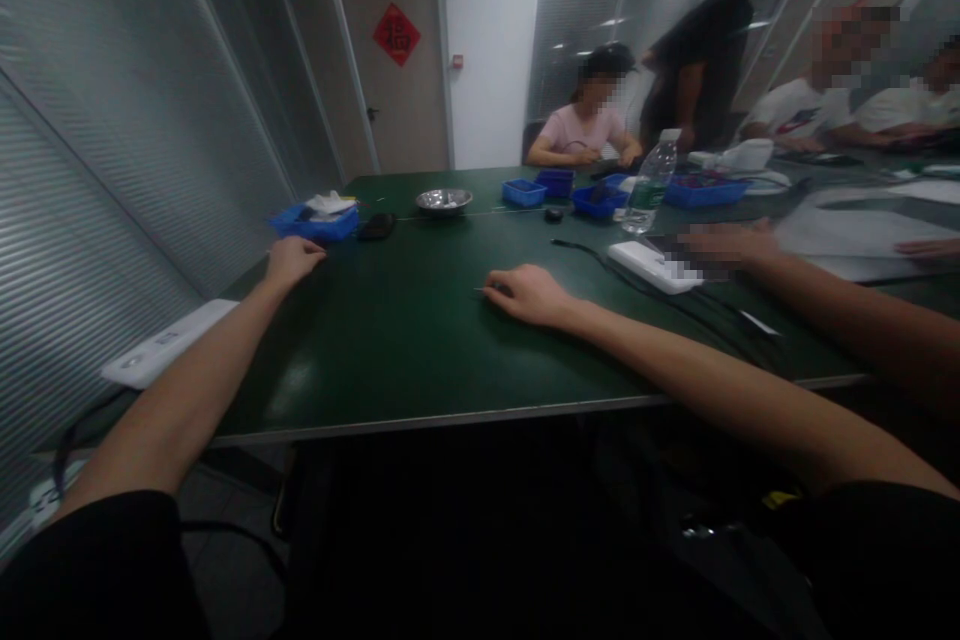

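Looking down from my head, I judge that a slim thing (478,291) is already in hand; how much is done beyond that, or left, doesn't show. It is over the green table (375,350), pinched by the fingertips of my right hand (532,295), its narrow, pale tip poking out leftward, the rest hidden and blurred. My left hand (291,262) is bent just beside the blue box (330,227); I can't tell whether its fingertips meet or hold anything.

Room type: office meeting room. Indicators, observed from here: long dark-green table (390,350), framed glass partitions with grey slatted blinds (67,210), pale wood-toned door (409,110).
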### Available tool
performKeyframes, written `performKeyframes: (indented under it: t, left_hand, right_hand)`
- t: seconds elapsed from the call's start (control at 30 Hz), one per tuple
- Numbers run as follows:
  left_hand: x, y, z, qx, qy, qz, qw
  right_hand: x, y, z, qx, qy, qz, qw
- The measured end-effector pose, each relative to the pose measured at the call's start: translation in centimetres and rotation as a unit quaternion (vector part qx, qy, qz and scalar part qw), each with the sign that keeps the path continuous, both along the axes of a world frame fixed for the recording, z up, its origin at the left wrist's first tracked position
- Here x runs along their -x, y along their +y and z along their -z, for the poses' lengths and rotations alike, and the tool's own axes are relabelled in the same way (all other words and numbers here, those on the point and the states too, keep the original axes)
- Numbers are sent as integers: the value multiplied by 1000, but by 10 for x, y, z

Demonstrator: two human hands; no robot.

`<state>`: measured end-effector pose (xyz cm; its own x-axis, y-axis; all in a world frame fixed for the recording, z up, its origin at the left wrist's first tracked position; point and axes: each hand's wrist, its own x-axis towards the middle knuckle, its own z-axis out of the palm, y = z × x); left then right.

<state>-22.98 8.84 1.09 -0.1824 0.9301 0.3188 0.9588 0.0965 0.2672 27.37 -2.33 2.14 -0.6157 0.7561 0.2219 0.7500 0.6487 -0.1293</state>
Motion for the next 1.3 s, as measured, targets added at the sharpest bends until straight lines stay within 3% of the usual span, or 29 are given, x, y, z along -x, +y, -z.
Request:
performKeyframes:
  t: [0.23,0.4,0.5,0.63,0.73,0.87,0.97,1.07,1.3]
  left_hand:
    - [-5,-4,-2,-8,-100,-22,995]
    - [-9,-4,-6,3,-296,-67,953]
    - [-14,-5,-7,-2,-348,-50,936]
    - [-43,-7,-4,28,-359,60,931]
    - [-92,-15,1,72,-346,181,918]
    - [-171,-43,5,126,-317,370,864]
    - [-213,-68,9,133,-310,475,813]
    - [-229,-86,13,114,-310,518,789]
    - [-229,-92,9,78,-281,515,806]
  right_hand:
    - [1,1,0,-2,-2,0,1000]
    - [0,1,2,-16,-5,0,1000]
    - [0,1,3,-16,3,-3,1000]
    - [-2,2,3,-10,4,-5,1000]
    - [-1,2,3,-7,13,-16,1000]
    - [1,0,4,-13,33,-47,998]
    - [2,-5,3,-26,45,-75,996]
    - [3,-9,1,-29,55,-101,993]
    - [3,-11,0,-31,57,-113,991]
